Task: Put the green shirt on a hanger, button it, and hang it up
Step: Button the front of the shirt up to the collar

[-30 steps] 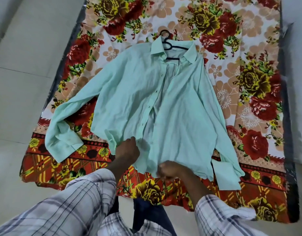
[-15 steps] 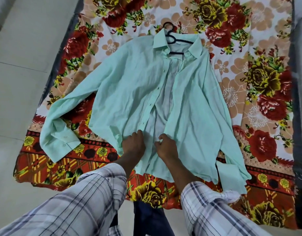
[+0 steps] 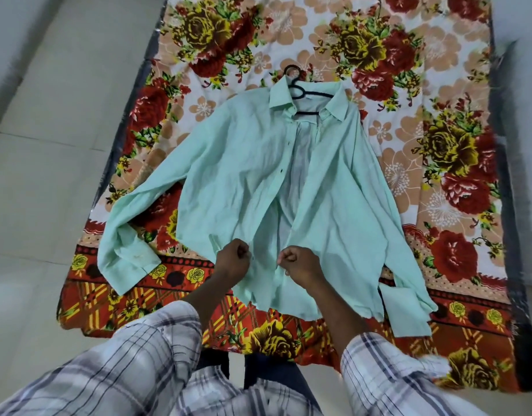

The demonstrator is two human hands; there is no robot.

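On my feed the green shirt [image 3: 237, 175] lies unbuttoned on the floral blanket [image 3: 438, 85], with the black hanger [image 3: 300, 93] inside its collar. Near the hem, the left hand [image 3: 233, 259] and right hand [image 3: 299, 264] each pinch a front edge, fingers curled, fists close together.

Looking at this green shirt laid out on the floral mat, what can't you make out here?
1. Hanger: head view; only its hook and neck bars show, and the rest lies under the green shirt.
2. Lowest buttons and buttonholes: head view; covered by the left hand and right hand, which grip the front edges.
3. Floral mat: head view; its far end is cut off by the top edge.
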